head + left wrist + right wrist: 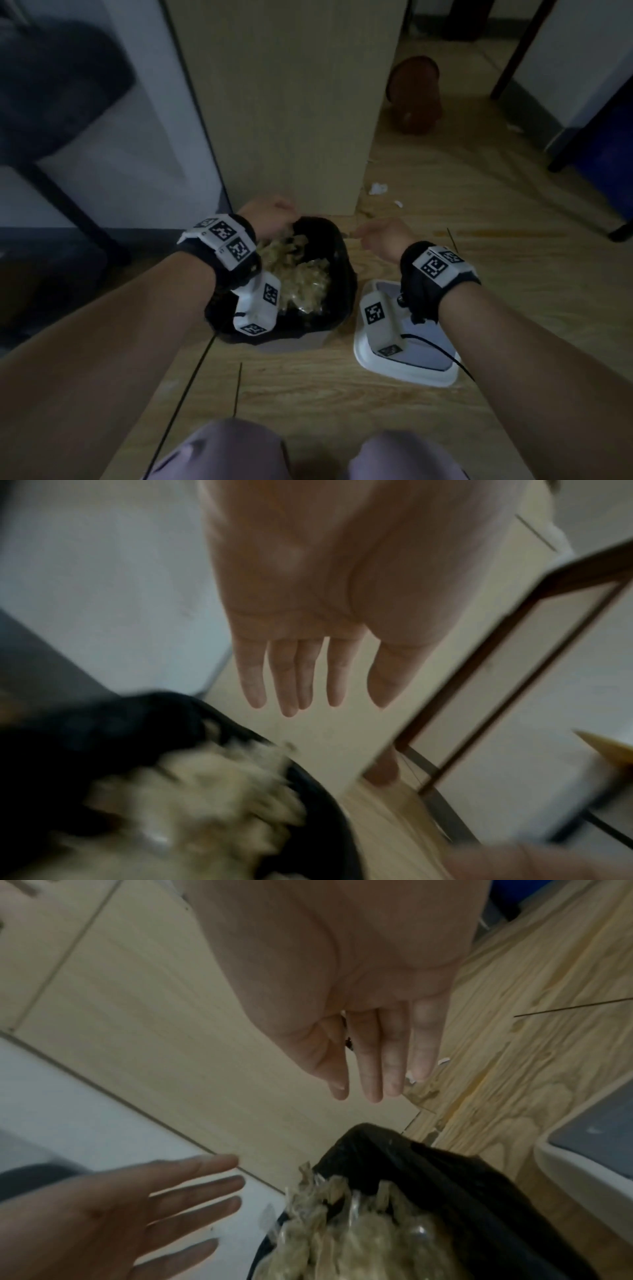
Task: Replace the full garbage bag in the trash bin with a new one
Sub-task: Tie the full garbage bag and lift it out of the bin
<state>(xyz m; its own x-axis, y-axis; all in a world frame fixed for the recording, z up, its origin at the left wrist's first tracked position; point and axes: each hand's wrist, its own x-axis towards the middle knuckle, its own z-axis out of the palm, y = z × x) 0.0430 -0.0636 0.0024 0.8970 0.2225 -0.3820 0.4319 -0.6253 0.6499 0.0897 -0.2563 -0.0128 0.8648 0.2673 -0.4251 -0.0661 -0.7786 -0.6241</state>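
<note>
The trash bin point(291, 344) stands on the wooden floor, lined with a black garbage bag point(337, 253) full of crumpled yellowish waste point(301, 274). My left hand point(274, 212) hovers over the bin's far left rim. In the left wrist view this left hand point(301, 685) has straight fingers and holds nothing above the bag point(103, 723). My right hand point(370, 234) is just right of the far rim, apart from the bag. The right wrist view shows the right hand point(373, 1074) with straight, empty fingers above the bag point(462, 1191).
The bin's white lid point(411, 370) lies on the floor right of the bin. A beige cabinet panel point(291, 102) stands directly behind. A brown object point(414, 96) and paper scraps point(378, 188) lie further back. A dark chair point(51, 102) stands at left.
</note>
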